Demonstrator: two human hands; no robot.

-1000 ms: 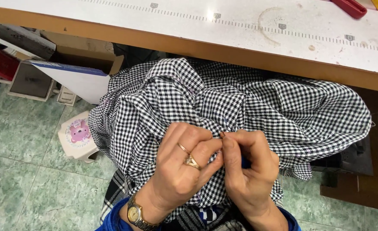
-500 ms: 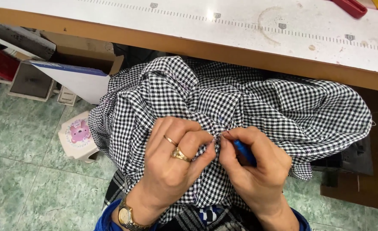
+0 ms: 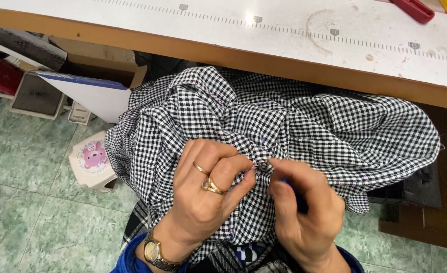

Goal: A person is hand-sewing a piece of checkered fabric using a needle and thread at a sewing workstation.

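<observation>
Checked fabric (image 3: 264, 121) pinched by left hand (image 3: 205, 194); blue tool (image 3: 298, 198) gripped in right hand (image 3: 307, 215). Pinch point unchanged; hands slightly lower than before.

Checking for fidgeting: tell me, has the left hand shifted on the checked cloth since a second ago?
No, barely: the left hand sits equally far below the table edge, pinching the checked cloth.

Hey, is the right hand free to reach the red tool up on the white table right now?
Probably not right away. The right hand is pinching the checked fabric and seems to hold a small blue object. The red tool lies at the table's far edge, with nothing between.
</observation>
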